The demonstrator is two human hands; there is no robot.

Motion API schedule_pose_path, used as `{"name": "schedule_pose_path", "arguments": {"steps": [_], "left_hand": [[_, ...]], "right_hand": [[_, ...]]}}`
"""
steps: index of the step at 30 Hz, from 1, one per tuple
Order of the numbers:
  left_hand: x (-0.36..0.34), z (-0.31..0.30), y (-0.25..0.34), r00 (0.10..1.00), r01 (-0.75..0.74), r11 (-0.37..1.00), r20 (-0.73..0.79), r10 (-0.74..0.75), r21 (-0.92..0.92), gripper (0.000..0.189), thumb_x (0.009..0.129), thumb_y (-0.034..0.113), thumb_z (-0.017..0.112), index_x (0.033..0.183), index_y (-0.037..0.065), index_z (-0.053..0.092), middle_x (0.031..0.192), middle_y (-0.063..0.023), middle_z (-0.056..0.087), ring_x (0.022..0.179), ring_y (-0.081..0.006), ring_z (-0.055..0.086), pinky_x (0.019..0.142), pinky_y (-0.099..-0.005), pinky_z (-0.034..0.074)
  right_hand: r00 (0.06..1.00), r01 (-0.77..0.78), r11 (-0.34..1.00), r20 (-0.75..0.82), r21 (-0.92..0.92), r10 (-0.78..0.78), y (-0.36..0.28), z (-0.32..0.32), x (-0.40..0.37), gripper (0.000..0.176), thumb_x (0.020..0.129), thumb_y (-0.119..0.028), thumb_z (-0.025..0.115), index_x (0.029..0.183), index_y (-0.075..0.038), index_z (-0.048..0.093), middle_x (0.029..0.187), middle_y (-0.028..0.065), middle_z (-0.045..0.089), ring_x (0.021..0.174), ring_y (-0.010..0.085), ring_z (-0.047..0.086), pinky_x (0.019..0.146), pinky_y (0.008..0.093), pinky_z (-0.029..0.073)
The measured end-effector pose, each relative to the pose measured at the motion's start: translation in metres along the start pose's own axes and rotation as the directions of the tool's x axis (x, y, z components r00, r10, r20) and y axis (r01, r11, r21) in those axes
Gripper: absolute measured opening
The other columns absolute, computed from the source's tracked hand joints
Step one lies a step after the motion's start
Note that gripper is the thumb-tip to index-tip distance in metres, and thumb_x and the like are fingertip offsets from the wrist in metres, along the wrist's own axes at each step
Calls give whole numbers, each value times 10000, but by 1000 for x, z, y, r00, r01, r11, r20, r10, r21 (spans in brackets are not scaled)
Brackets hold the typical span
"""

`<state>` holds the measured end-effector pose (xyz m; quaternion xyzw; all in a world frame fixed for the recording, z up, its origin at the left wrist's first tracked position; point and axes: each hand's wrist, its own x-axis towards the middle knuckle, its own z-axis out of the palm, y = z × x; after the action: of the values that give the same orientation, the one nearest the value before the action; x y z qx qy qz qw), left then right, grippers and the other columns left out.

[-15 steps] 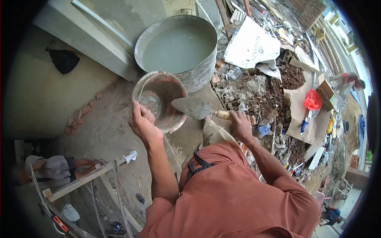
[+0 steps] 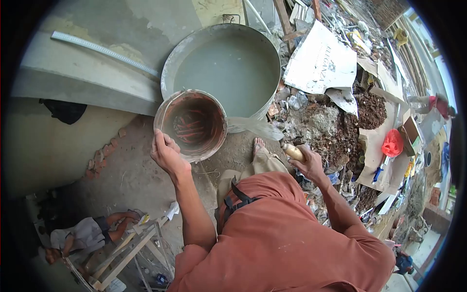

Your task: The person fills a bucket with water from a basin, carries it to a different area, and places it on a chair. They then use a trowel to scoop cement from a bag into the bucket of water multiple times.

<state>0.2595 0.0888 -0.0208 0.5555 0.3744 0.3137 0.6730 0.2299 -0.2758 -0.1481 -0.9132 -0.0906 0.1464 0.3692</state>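
Observation:
My left hand (image 2: 169,152) grips the near-left rim of a mortar-stained bucket (image 2: 217,104), fingers closed over its edge. Reddish streaks mark the inside, and the bucket is tilted so its mouth faces me. In my right hand (image 2: 311,163) is a pointing trowel, held by its wooden handle (image 2: 294,152). The trowel's blade (image 2: 255,127) is smeared by motion, its tip right at the bucket's right rim. Just beyond the bucket stands a large metal tub (image 2: 165,80) of cloudy grey water, which the bucket partly overlaps in this view.
Rubble and litter cover the ground to the right, with a white printed sheet (image 2: 321,61), cardboard (image 2: 372,168) and a red plastic bag (image 2: 392,143). A ledge (image 2: 87,80) runs at left. Lower left, a person (image 2: 87,236) is near a wooden frame (image 2: 124,255).
The trowel has swung from over the bucket's opening to its right rim, its blade turned and blurred. My right hand moved slightly right and nearer. The bucket shifted a little left.

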Motion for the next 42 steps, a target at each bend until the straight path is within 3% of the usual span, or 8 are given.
{"name": "schedule_pose_path", "arguments": {"steps": [4, 12, 18, 26, 32, 36, 38, 42], "left_hand": [[24, 31, -16, 998, 40, 999, 53, -41, 25, 368, 940, 256, 513, 622, 145, 364, 552, 67, 266, 463, -42, 190, 433, -243, 136], [68, 52, -38, 966, 187, 982, 180, -187, 16, 365, 943, 246, 506, 626, 137, 363, 554, 59, 271, 462, -46, 208, 427, -242, 145], [116, 64, -61, 970, 192, 980, 165, -181, -51, 363, 960, 276, 495, 647, 153, 361, 590, 63, 275, 474, -50, 233, 431, -236, 175], [193, 5, -63, 978, 208, 978, 29, -208, 12, 399, 977, 319, 466, 635, 151, 346, 591, 55, 261, 487, -50, 217, 450, -234, 175], [202, 12, -68, 955, 229, 973, 187, -229, 24, 345, 989, 302, 447, 693, 138, 382, 604, 57, 284, 493, -32, 254, 433, -199, 204], [219, 8, -72, 992, 112, 991, -60, -107, 73, 329, 982, 294, 463, 703, 144, 374, 608, 59, 288, 499, -32, 261, 425, -200, 192], [224, -4, -69, 978, 40, 988, -207, -7, 152, 351, 979, 267, 453, 668, 144, 346, 597, 71, 252, 503, -22, 237, 435, -202, 170], [222, -35, -76, 937, 44, 994, -350, -6, 100, 389, 984, 321, 454, 660, 145, 330, 575, 72, 233, 474, -32, 210, 425, -208, 155]], "right_hand": [[972, 235, 952, 47, -196, -230, -27, -8, 50, 408, 746, -355, 728, 1048, -107, 613, 780, 97, 622, 696, 296, 621, 617, 399, 478], [983, -7, 940, -173, -342, -55, -86, 4, 138, 334, 775, -375, 688, 981, -137, 577, 774, 86, 594, 724, 296, 617, 656, 431, 468], [992, -127, 949, 38, 289, 121, -154, 49, 163, 537, 831, -504, 640, 1074, -33, 553, 785, 187, 631, 689, 366, 617, 641, 452, 460], [859, -410, 640, 40, 650, 510, -130, 88, 249, 327, 915, -315, 594, 991, -8, 513, 637, 14, 512, 516, 81, 481, 449, 239, 375], [918, -358, 359, 254, 862, 305, -153, 105, 296, 299, 956, -337, 531, 960, -41, 491, 643, 7, 472, 484, 66, 425, 416, 226, 334], [906, -422, 462, 352, 780, 235, -143, 127, 340, 304, 947, -346, 543, 997, -50, 499, 658, 52, 532, 505, 144, 495, 456, 287, 384], [948, -268, 900, -71, 343, 309, -93, 157, 378, 349, 912, -363, 572, 1052, -52, 493, 738, 155, 625, 600, 312, 608, 562, 421, 467], [907, -413, 896, -164, -164, 388, -9, 171, 463, 383, 876, -365, 572, 1095, -69, 469, 846, 211, 657, 796, 415, 634, 692, 516, 480]]}}
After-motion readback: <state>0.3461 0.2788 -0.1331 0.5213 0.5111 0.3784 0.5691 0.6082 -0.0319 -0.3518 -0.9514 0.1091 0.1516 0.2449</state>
